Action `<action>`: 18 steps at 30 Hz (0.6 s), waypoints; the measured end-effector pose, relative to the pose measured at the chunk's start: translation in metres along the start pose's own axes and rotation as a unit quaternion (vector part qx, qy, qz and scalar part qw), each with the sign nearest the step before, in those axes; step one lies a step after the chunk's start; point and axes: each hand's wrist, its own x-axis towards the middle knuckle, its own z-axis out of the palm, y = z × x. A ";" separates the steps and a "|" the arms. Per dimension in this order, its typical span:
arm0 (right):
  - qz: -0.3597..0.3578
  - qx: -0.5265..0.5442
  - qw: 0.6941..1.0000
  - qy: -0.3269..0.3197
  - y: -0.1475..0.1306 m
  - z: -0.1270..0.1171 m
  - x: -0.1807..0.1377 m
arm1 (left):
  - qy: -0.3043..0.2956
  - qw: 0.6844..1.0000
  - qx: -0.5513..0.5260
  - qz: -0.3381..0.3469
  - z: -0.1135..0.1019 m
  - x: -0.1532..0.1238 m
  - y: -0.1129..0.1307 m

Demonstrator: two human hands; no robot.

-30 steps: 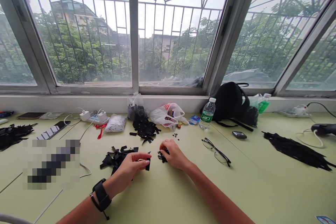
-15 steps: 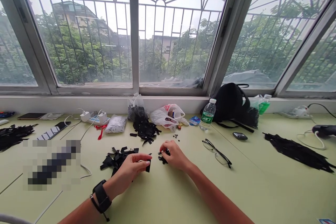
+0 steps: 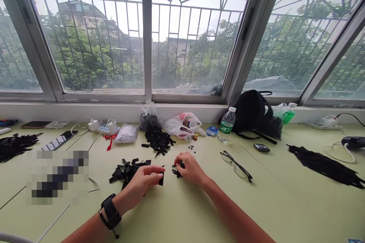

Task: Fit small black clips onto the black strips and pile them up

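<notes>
My left hand (image 3: 144,178) pinches a short black strip (image 3: 161,178) between thumb and fingertips, the strip hanging down just off the table's middle. Behind that hand lies a loose heap of similar black strips (image 3: 128,171). My right hand (image 3: 189,168) is curled over a small pile of little black, shiny pieces (image 3: 174,171), its thumb and fingers closed down among them. Whatever is between those fingertips is too small and covered to make out. A few more tiny dark pieces (image 3: 191,147) lie beyond the right hand.
More black strips (image 3: 158,139) spill from a clear bag (image 3: 148,115) at the back. Along the sill stand a white plastic bag (image 3: 182,126), a water bottle (image 3: 227,124) and a black backpack (image 3: 248,114). Eyeglasses (image 3: 238,168) lie right of my right hand; a white cable (image 3: 54,222) runs at left.
The view has shifted very slightly. Both hands stay nearly in place, the left still pinching the strip and the right still down at the small pieces.
</notes>
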 end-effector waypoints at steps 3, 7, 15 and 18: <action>-0.001 0.002 1.000 0.001 -0.001 -0.001 0.000 | 0.001 1.000 0.000 -0.005 0.000 -0.001 0.001; 0.001 0.006 1.000 -0.005 -0.001 0.000 0.000 | 0.005 1.000 0.006 -0.007 0.000 -0.001 0.001; 0.005 0.007 1.000 -0.003 0.000 0.004 -0.001 | 0.006 1.000 0.004 -0.006 -0.002 0.001 -0.002; -0.002 0.002 1.000 0.020 0.000 0.004 -0.001 | 0.009 1.000 -0.007 -0.006 -0.004 0.003 -0.005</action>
